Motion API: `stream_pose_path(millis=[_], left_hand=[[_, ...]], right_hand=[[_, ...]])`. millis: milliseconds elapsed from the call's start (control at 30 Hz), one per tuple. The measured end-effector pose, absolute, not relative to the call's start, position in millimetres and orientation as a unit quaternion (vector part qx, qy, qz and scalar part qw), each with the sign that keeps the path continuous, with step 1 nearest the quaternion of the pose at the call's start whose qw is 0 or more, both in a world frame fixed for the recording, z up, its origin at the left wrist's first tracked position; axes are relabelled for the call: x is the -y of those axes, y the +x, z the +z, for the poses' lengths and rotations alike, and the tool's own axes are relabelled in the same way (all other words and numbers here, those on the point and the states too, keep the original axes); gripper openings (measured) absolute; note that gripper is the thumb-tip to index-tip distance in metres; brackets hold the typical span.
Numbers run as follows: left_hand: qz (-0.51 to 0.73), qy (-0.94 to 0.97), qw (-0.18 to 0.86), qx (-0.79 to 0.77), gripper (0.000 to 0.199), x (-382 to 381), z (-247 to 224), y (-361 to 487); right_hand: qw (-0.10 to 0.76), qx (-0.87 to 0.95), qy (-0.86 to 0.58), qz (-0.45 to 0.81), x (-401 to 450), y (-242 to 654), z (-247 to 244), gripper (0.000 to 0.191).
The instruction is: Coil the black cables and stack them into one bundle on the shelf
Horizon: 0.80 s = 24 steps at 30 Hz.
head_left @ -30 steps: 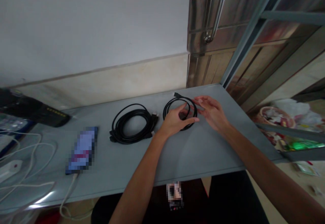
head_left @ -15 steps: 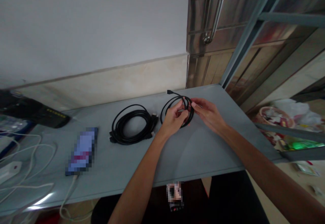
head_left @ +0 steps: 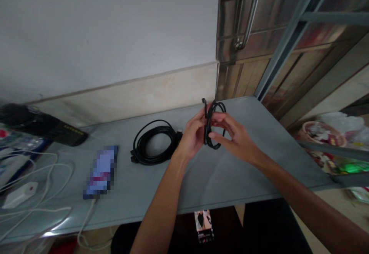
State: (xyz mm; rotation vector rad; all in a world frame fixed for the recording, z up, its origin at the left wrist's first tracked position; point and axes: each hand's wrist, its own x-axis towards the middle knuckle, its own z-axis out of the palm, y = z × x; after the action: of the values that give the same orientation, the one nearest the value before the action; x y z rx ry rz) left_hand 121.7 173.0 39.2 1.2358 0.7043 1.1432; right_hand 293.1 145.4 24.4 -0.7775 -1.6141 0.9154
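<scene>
Between my two hands a coiled black cable (head_left: 210, 131) is held up on edge above the grey table, one connector end sticking up at its top. My left hand (head_left: 193, 134) grips the coil from the left side, its fingers partly behind the loops. My right hand (head_left: 235, 136) has thumb and fingers closed around the coil's right side. On the table to the left of my left hand lies a second, thicker coil of black cable (head_left: 141, 152); my left hand and forearm hide its right edge.
On the grey table (head_left: 230, 177) a phone (head_left: 100, 171) lies plugged into a white cord. White cords and a white power strip (head_left: 21, 194) spread at the left, near a black object with yellow lettering (head_left: 72, 134). A metal frame post (head_left: 284, 50) rises at the right.
The coil in my hands has turned from lying nearly flat to standing on edge. My right hand has moved in onto the loops. The view has shifted slightly.
</scene>
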Motion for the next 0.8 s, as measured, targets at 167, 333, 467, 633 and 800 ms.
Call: stream_pose_path(millis=[167, 333, 467, 633, 800], left_hand=[[0.536, 0.511, 0.587, -0.328, 0.044, -177, 40, 113], [0.614, 0.454, 0.536, -0.360, 0.043, -193, 25, 101], [0.647, 0.380, 0.555, -0.360, 0.033, -205, 15, 98], [0.694, 0.213, 0.628, -0.279, 0.007, -210, 14, 102], [0.692, 0.193, 0.644, -0.262, 0.012, -209, 14, 102]], right_hand=[[0.489, 0.730, -0.361, 0.312, -153, 274, 51, 0.036], [0.343, 0.827, -0.357, 0.265, -205, 256, 76, 0.037], [0.110, 0.884, -0.377, 0.252, -244, 237, 107, 0.007], [-0.056, 0.909, -0.399, 0.108, -258, 212, 135, 0.021], [-0.082, 0.911, -0.382, 0.131, -266, 214, 140, 0.023]])
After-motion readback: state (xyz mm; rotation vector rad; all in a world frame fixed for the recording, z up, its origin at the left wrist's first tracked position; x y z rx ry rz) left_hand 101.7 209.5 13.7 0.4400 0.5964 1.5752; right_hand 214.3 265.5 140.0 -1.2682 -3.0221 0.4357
